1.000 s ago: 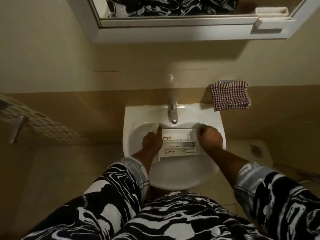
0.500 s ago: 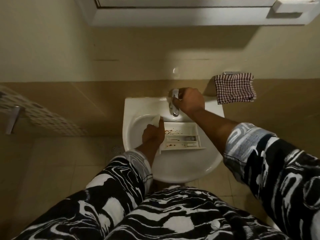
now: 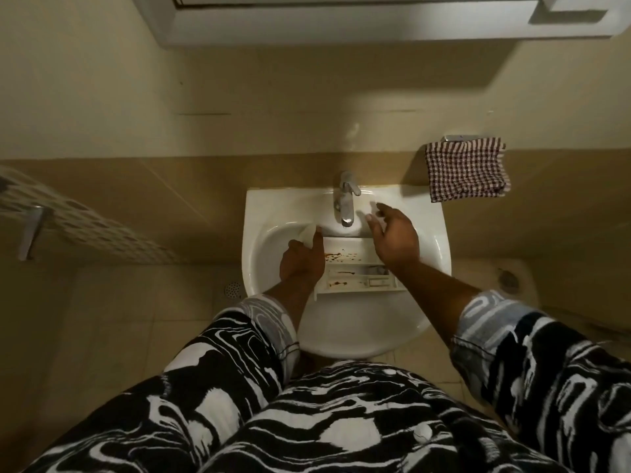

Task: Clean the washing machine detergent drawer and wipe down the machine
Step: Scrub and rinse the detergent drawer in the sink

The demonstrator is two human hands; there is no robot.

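The drawer (image 3: 355, 268) lies in the white sink (image 3: 431, 213) at the middle of the frame, flat and open side up, across the bowl just below the tap (image 3: 346, 199). Its compartments are white. Brown stains (image 3: 336, 256) speckle the larger one at the back, and a smaller smear sits in the narrow one at the front.

The left hand (image 3: 302, 264) is at the drawer's left end with its fingers curled, and it pinches a pale scrap (image 3: 307, 233) that sticks out above the knuckles toward the back of the bowl. I cannot tell if the scrap is cloth or paper, nor if the hand also grips the drawer's edge.

The right hand (image 3: 396, 238) hangs palm down over the drawer's right end, fingers loosely spread and pointing up the frame toward the tap, holding nothing. Its fingertips are just right of the spout, apart from it.

Both arms come up from the bottom of the frame in black-and-white patterned sleeves (image 3: 532, 363), pushed back off the wrists.

A red-and-white checked cloth (image 3: 466, 169) hangs on the wall right of the sink, above its rim. A white cabinet (image 3: 341, 25) runs along the top edge. At the left a perforated pale panel (image 3: 85, 216) slants down the frame with a metal handle (image 3: 32, 230) beside it. A round floor drain (image 3: 234, 289) sits on the tiles just left of the sink.
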